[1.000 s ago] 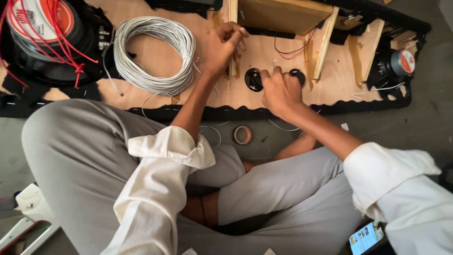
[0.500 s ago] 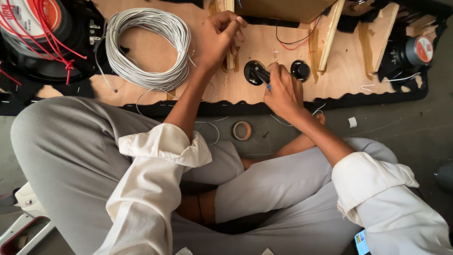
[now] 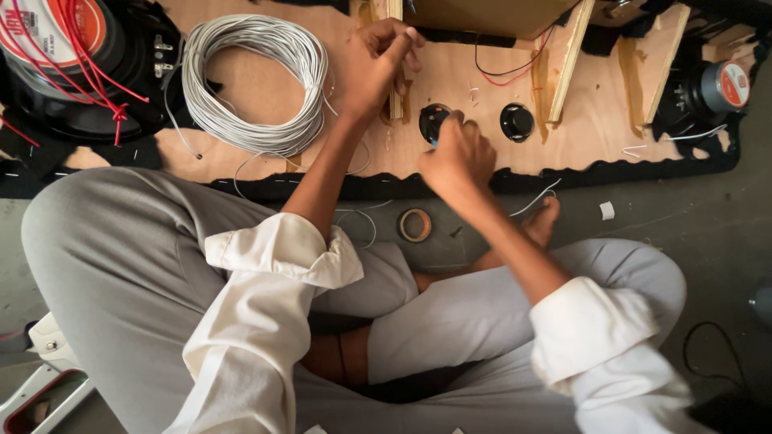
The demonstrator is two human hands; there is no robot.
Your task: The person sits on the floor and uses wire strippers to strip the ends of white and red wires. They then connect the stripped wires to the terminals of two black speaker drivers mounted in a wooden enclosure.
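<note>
With your right hand (image 3: 457, 153) pinched narrow on a small blue-tipped tool at the near edge of the left black round fitting (image 3: 434, 120) in the plywood panel (image 3: 563, 137), keep your left hand (image 3: 378, 60) clamped on the wooden upright (image 3: 395, 96) so nothing shifts.

Rolled white sleeves (image 3: 277, 257), grey trousers (image 3: 112, 265), bare feet

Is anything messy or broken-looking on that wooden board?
A bit messy. The black fabric edging along the wooden board is ragged, loose white wire offcuts lie by the foot, and a tape roll sits on the floor. Nothing looks clearly broken.
</note>
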